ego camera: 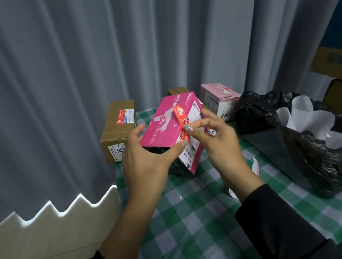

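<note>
1. The pink box (163,130) is held off the tabletop (193,227), tilted above its far-left part, so that the sealed face turns up toward the person
2. The left hand (145,156) grips the box from its near-left end, thumb along the lower edge and fingers over the top; I judge this steadies it against a pull
3. The right hand (217,142) pinches the red tape strip (179,114) between thumb and forefinger near the strip's lower end, where it crosses a white shipping label (194,114); the grip suits peeling the seal off
4. At the far-left corner stands a brown carton (118,133), and further right along the far edge a pale pink carton (219,96), likely waiting their turn
5. A black bin bag (279,133) holding white paper (308,115) gapes at the right edge, close by for scraps
6. Hard to make out:
   - The hands hide the box's near end.
   - Something dark shows beneath the box, and I cannot identify it.
   - The label print is too small to read.
   - The frame cuts off the bag and both sleeves
</note>
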